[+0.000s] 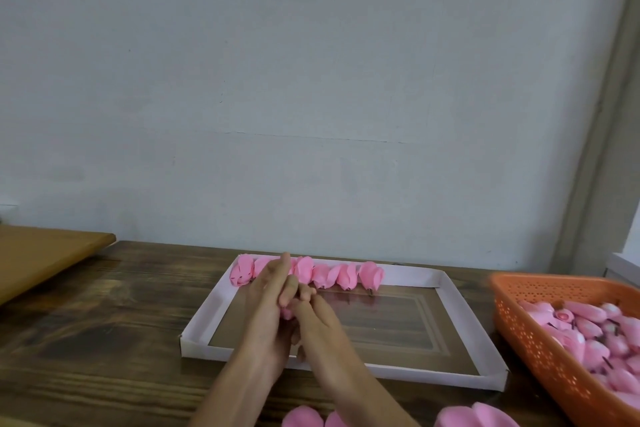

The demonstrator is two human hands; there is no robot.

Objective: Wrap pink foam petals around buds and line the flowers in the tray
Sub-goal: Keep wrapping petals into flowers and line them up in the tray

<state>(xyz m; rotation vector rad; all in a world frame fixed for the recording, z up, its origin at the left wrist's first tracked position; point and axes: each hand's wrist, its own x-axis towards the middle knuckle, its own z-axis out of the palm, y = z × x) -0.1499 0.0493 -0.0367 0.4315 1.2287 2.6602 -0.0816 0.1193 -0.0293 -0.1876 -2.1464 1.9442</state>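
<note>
Left hand point(268, 291): centre of the frame, fingers nearly straight and pointing toward the top, palm turned right.
Right hand point(317, 322): touching the left, back facing up, fingers point(306, 291) curled against the left palm, pinching a pink foam piece point(286, 314).
Forearms: bare, rising from bottom centre, converging at the wrists.
</note>
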